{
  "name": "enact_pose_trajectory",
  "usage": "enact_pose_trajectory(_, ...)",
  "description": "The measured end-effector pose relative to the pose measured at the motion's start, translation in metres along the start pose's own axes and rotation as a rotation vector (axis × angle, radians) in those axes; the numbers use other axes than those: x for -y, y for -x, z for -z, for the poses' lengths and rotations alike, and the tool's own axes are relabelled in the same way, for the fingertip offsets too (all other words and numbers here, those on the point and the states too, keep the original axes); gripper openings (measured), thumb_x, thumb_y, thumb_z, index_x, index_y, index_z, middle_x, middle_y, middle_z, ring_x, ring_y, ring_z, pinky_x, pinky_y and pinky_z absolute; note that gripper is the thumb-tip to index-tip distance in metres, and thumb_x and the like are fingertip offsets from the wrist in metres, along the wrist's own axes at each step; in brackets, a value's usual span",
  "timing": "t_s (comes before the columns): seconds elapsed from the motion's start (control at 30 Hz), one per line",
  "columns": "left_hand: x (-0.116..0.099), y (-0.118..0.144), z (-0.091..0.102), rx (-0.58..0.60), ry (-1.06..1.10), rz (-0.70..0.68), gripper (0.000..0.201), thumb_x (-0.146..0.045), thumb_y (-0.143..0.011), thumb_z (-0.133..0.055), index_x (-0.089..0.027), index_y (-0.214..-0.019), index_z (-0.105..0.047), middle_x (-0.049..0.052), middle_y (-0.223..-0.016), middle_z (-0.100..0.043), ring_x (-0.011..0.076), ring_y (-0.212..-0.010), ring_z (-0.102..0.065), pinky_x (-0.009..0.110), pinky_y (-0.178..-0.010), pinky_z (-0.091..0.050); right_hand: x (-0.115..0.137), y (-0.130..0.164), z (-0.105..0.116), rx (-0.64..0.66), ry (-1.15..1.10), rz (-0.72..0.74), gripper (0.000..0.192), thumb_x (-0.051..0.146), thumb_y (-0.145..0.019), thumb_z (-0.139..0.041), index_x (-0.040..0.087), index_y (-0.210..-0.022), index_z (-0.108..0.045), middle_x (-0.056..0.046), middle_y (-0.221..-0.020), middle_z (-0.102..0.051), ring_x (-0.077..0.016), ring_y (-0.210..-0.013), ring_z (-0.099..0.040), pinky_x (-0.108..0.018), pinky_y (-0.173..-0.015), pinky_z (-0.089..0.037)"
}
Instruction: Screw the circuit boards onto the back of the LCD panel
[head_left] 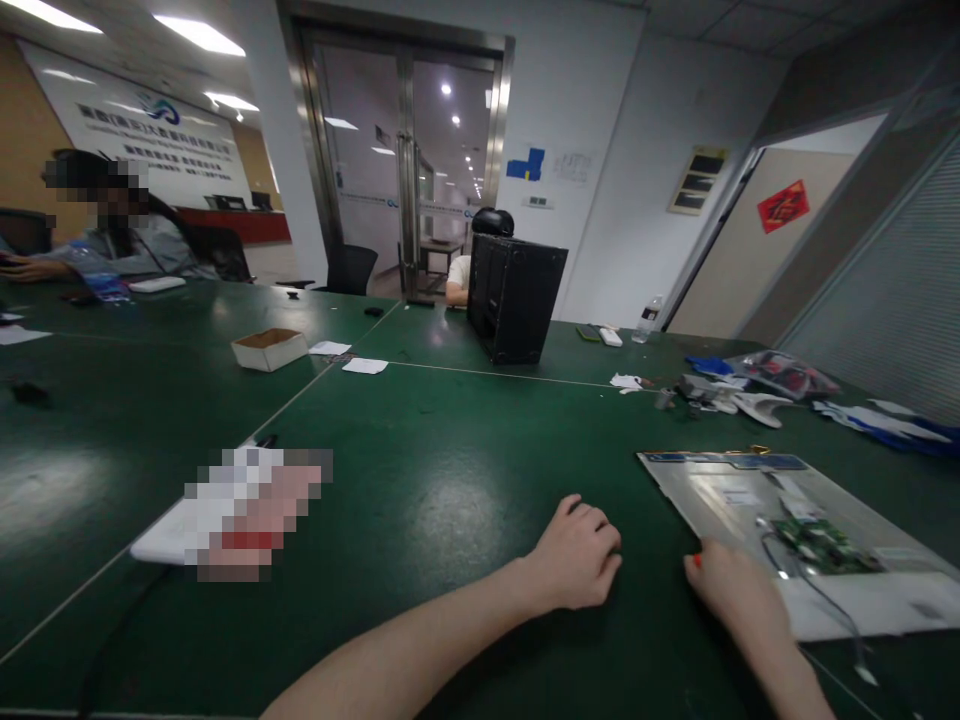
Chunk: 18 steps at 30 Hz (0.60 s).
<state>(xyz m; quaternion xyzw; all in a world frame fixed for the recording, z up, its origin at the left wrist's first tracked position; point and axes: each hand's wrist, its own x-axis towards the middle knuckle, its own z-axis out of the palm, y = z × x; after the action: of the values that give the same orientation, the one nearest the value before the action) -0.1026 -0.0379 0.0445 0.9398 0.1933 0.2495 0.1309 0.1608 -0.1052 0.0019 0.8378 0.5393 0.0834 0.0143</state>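
My left hand (577,556) rests on the green table with its fingers curled in. Whatever it may hold is hidden beneath the fingers. To its right is my right hand (739,590), closed and slightly blurred. A small orange-red bit (698,561) shows at its fingertips, too small to name. The right hand is over the left edge of a flat display panel (720,500), which lies with its metal back up. On the panel is a green circuit board (821,545). A dark cable (829,600) runs from the board to a white connector (866,675) near the panel's front edge.
A black computer case (517,300) stands at the table's far side, a person behind it. At left are a pixelated white-and-red item (225,515) and an open white box (270,350). Loose parts (712,392) and bags lie back right. Another person sits far left.
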Motion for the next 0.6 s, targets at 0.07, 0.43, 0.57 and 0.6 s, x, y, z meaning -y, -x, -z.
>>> enact_pose_trajectory(0.07, 0.012, -0.006, 0.005, -0.031, -0.001, 0.079, 0.02, -0.03, -0.088, -0.045, -0.017, -0.097, -0.058, 0.007, -0.101, -0.059, 0.0214, -0.104, -0.051, 0.042, -0.106, -0.025, 0.051, 0.027, 0.019, -0.004, 0.012, 0.063, 0.032, 0.032, -0.084, -0.034, 0.013, -0.089, -0.06, -0.019, -0.084, -0.065, -0.0292, -0.07, -0.066, -0.04, -0.062, -0.048)
enact_pose_trajectory(0.43, 0.07, -0.014, 0.029, -0.005, 0.055, 0.294, 0.033, -0.028, -0.092, -0.038, -0.009, -0.113, -0.054, 0.014, -0.118, -0.055, 0.0227, -0.113, -0.048, 0.035, -0.1, -0.038, 0.243, 0.125, 0.114, 0.323, -0.253, 0.394, 0.073, 0.043, -0.081, -0.054, -0.003, -0.135, -0.036, -0.035, -0.134, -0.037, -0.0344, -0.097, -0.062, -0.04, -0.076, -0.05)
enact_pose_trajectory(0.57, 0.086, 0.006, 0.03, 0.06, -0.045, 0.303, 0.032, -0.03, -0.094, -0.033, -0.011, -0.109, -0.054, 0.015, -0.119, -0.054, 0.0239, -0.115, -0.047, 0.038, -0.1, -0.036, 0.28, 0.139, 0.137, 0.499, -0.3, 0.486, 0.092, 0.046, -0.069, -0.067, 0.0, -0.14, -0.029, -0.038, -0.139, -0.023, -0.038, -0.095, -0.062, -0.045, -0.073, -0.052)
enact_pose_trajectory(0.6, 0.09, 0.014, 0.03, 0.081, -0.089, 0.306, 0.032, -0.031, -0.094, -0.034, -0.011, -0.109, -0.054, 0.016, -0.12, -0.053, 0.0248, -0.115, -0.047, 0.04, -0.101, -0.035, 0.288, 0.142, 0.142, 0.515, -0.312, 0.517, 0.094, 0.045, -0.068, -0.069, -0.001, -0.139, -0.029, -0.038, -0.139, -0.023, -0.0386, -0.094, -0.062, -0.046, -0.071, -0.053)
